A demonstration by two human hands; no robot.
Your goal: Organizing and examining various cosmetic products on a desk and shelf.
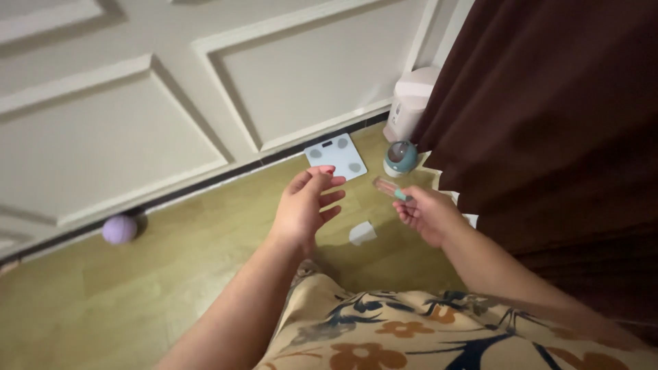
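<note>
Right hand [426, 214]: palm turned up, fingers curled about a small clear tube [392, 190] with a teal end; the tube is pinched at that end and juts up-left, above the floor
Left hand [306, 203]: raised, fingers loosely spread and slightly bent, holding nothing; well short of the tube, level with it
Floor [110, 294]: yellow-green boards
White scrap [362, 233]: small pale item on the floor, below and between the two hands
Bathroom scale [336, 156]: white, square, flat on the floor by the panelled wall
Round teal gadget [401, 157]: just right of the scale
White bin [410, 103]: upright beside the dark brown curtain [562, 123]
Purple ball [119, 229]: at the wall's foot, far left
</note>
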